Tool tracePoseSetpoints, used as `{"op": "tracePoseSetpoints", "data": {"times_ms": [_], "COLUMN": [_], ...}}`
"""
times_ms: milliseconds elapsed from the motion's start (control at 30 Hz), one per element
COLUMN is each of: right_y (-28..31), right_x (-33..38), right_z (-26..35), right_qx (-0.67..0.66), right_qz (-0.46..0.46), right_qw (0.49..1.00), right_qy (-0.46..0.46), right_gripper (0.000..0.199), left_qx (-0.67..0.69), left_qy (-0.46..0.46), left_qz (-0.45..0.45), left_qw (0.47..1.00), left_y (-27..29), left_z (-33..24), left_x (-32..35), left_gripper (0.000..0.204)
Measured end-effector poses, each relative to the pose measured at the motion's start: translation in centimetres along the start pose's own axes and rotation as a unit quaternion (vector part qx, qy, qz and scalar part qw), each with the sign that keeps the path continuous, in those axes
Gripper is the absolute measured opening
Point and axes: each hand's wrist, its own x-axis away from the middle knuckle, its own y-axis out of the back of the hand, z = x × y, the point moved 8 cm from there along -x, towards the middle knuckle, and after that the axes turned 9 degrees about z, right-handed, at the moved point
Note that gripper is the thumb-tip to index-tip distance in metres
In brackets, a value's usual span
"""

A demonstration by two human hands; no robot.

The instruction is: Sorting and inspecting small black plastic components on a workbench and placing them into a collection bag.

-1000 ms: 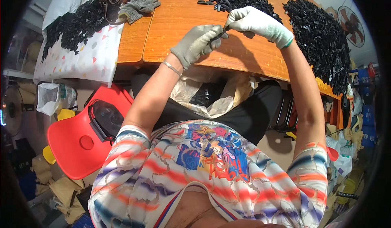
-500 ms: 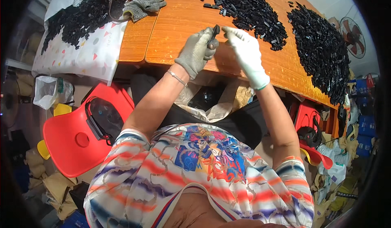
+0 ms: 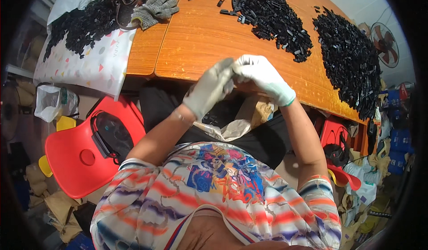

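My left hand [image 3: 209, 88], in a worn grey-white glove, is at the near edge of the wooden table [image 3: 191, 49]. My right hand [image 3: 265, 78], in a cleaner white glove with a green cuff, meets it from the right. The fingertips of both are pinched together and touching. Whatever lies between them is hidden by the gloves and blur. Below the hands, a pale open bag [image 3: 234, 131] rests between my legs, with some small black pieces [image 3: 211, 118] showing inside. Farther back on the table, a pile of small black plastic parts [image 3: 272, 16] is nearest my right hand.
A second heap of black parts [image 3: 350, 62] covers the table's right side; another heap [image 3: 82, 27] lies at left on a patterned white cover [image 3: 96, 67]. A grey knit glove [image 3: 156, 10] lies nearby. Red chairs [image 3: 71, 152] stand to my left and right; a fan [image 3: 384, 45] is far right.
Both hands have come back toward me and drawn together until the fingertips touch. The black clip-like part seen in my left hand earlier no longer shows clearly.
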Motion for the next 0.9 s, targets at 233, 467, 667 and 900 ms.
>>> {"op": "tracePoseSetpoints", "data": {"times_ms": [233,467,667,900], "right_y": [7.6,11.8,10.4,11.6], "right_x": [-2.6,-8.7,-9.7,-6.5], "right_z": [2.3,5.3,5.6,3.4], "right_qx": [0.217,0.537,0.594,0.348], "right_qz": [-0.171,-0.361,-0.344,-0.29], "right_qw": [0.96,0.762,0.727,0.89], "right_qy": [0.051,-0.016,0.032,0.042], "right_gripper": [0.017,0.034,0.02,0.024], "left_qx": [-0.676,-0.684,-0.78,-0.794], "left_qy": [-0.055,-0.099,-0.079,-0.136], "left_qz": [0.031,-0.106,-0.142,-0.18], "left_qw": [0.735,0.715,0.604,0.564], "left_y": [-0.4,2.5,5.6,6.5], "left_z": [-3.5,-9.4,-10.4,-10.7], "left_x": [5.3,-6.0,-16.7,-14.7], "left_gripper": [0.044,0.035,0.025,0.012]}}
